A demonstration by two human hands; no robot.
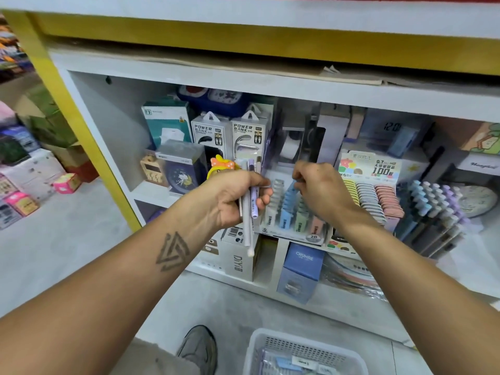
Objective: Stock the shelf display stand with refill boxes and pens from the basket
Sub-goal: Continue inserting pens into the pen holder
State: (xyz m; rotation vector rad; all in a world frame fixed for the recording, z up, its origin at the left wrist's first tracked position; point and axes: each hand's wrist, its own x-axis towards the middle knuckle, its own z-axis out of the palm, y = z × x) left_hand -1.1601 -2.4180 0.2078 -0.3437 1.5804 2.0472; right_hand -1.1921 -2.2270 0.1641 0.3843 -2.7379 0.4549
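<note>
My left hand [238, 198] grips a bunch of pens [250, 212], white and lilac, held upright in front of the shelf. My right hand [319, 190] pinches a blue refill box [290, 189] at the top of the blue row in the display stand [295, 212]. The stand holds rows of grey, blue, green and pink refill boxes on the middle shelf. A white mesh basket [259, 345] with more stock stands on the floor at the bottom, below my arms.
Right of the stand are a lead-refill display [370, 196] and a rack of pastel pens [435, 209]. Power bank boxes [230, 133] and clocks stand behind. A DIY box [239, 261] and a blue box [303, 269] sit on the lower shelf. My shoe [200, 347] is beside the basket.
</note>
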